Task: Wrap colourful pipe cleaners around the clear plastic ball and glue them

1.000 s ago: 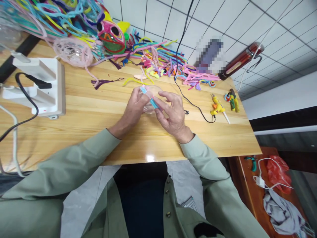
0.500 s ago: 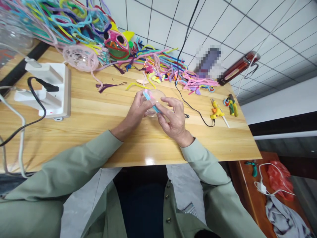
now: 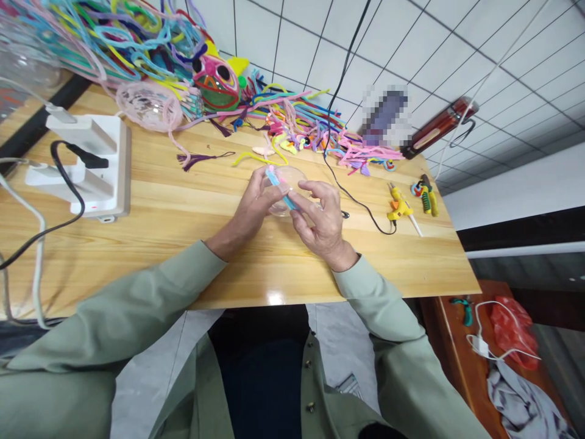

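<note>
Between my hands is a short light-blue fuzzy strip (image 3: 273,177), probably pipe cleaner, with a bit of pink at its upper end. My left hand (image 3: 253,204) is closed on it, thumb lying across the strip. My right hand (image 3: 322,218) pinches the lower end, with thumb and index close together and the other fingers curled loosely. Just behind the strip is a clear round plastic shell (image 3: 297,175), partly hidden by my fingers; whether a hand touches it I cannot tell.
Pipe cleaners (image 3: 292,116) pile along the wall, with a decorated fish-like ball (image 3: 218,82) among them. A power strip (image 3: 119,171) with cables stands left. At right lie a yellow glue gun (image 3: 399,206) with its cord, pliers (image 3: 428,196) and a red-brown flask (image 3: 439,128).
My left thumb has slid a little to the right along the blue strip. My right hand has barely moved.
</note>
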A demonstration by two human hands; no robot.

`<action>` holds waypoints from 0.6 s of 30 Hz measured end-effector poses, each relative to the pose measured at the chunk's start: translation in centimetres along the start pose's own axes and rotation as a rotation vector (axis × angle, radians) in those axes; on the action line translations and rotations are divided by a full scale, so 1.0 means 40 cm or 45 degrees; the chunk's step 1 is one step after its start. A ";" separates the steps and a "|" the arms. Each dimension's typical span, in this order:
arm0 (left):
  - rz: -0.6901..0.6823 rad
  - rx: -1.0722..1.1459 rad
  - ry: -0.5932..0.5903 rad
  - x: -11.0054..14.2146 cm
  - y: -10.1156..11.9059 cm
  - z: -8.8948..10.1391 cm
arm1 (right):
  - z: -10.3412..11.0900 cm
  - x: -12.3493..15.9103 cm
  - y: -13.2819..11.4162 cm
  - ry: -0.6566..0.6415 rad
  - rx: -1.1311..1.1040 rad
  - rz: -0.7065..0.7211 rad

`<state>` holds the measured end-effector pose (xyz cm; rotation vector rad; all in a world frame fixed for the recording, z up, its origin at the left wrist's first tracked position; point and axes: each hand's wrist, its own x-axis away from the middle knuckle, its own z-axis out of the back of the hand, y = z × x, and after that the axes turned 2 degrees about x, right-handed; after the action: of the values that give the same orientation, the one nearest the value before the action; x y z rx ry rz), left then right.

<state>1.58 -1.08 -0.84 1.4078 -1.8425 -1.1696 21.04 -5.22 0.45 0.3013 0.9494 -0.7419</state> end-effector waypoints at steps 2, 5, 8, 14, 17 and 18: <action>0.012 0.011 0.021 -0.001 -0.001 0.004 | -0.004 0.004 -0.002 -0.047 0.005 -0.023; -0.011 -0.012 0.028 -0.003 -0.005 0.019 | -0.013 0.015 -0.003 -0.138 0.022 -0.074; -0.011 -0.046 -0.016 -0.010 -0.015 0.035 | -0.024 0.023 -0.003 -0.227 0.057 -0.127; -0.277 -0.297 0.032 -0.016 -0.032 0.038 | -0.019 0.011 -0.011 -0.102 -0.016 -0.132; -0.386 -0.488 0.007 -0.010 -0.032 0.034 | -0.003 -0.003 -0.013 -0.125 -0.051 -0.171; -0.411 -0.551 0.004 -0.008 -0.033 0.035 | 0.002 -0.007 -0.013 -0.124 -0.068 -0.176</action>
<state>1.17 -0.46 -2.62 1.4722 -1.2782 -1.6074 20.64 -5.50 0.74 0.1524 0.9027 -0.8491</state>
